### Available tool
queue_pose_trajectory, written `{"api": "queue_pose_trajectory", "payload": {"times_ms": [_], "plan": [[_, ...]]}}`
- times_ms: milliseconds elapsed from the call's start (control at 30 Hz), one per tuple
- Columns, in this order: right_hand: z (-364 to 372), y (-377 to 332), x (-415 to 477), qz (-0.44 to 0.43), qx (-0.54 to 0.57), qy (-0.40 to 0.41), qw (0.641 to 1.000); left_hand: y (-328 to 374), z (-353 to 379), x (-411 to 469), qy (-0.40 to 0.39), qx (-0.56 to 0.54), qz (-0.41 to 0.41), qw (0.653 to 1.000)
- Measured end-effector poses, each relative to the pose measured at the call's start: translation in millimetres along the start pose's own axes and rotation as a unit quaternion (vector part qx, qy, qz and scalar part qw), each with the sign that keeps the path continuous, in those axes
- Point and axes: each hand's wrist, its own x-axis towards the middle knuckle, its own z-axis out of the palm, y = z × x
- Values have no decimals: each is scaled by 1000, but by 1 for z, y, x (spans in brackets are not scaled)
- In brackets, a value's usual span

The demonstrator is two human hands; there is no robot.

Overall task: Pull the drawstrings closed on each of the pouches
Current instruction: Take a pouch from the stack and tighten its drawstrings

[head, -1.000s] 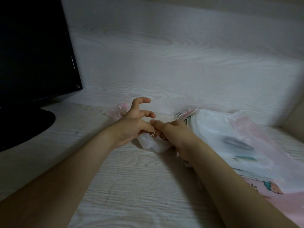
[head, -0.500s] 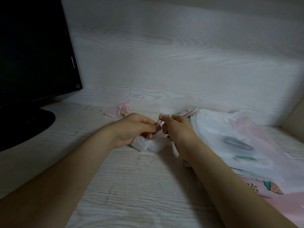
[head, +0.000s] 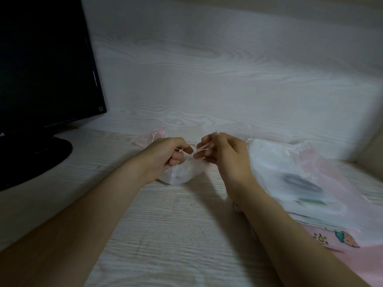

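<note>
White and half-transparent, the small crumpled fabric pouch lies on the pale wood-grain desk, just under both hands. The left hand and the right hand each pinch its thin white drawstrings with curled fingers. A flat pile of similar sheer pouches lies at the right.

We see the left hand, whose fingers stood spread and raised a second ago, now curled down and pinching the drawstrings. The right hand sits higher and farther from the left than half a second ago, so the thin strings now stretch across a gap between them. The white pouch is more bunched at its mouth.
</note>
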Motion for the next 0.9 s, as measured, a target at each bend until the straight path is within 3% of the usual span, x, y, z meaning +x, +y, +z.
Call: {"api": "queue_pose_trajectory", "payload": {"times_ms": [67,200,367,533,667,767,900], "plan": [[0,4,2,-31,-5,13,999,1,2,-3,-30,28,18,999],[-5,16,6,-158,-156,19,975,5,10,-17,-110,124,13,986],[-4,18,4,-129,-133,-6,983,9,13,-25,-154,151,46,975],[-9,20,9,-135,-231,-20,963,10,12,-26,-169,160,68,970],[-12,18,11,-169,-364,11,916,9,12,-24,-138,154,39,978],[-12,13,9,-154,-348,25,924,8,11,-22,-98,161,16,982],[-9,9,3,-143,-321,-24,936,6,10,-20,-49,140,18,989]]}}
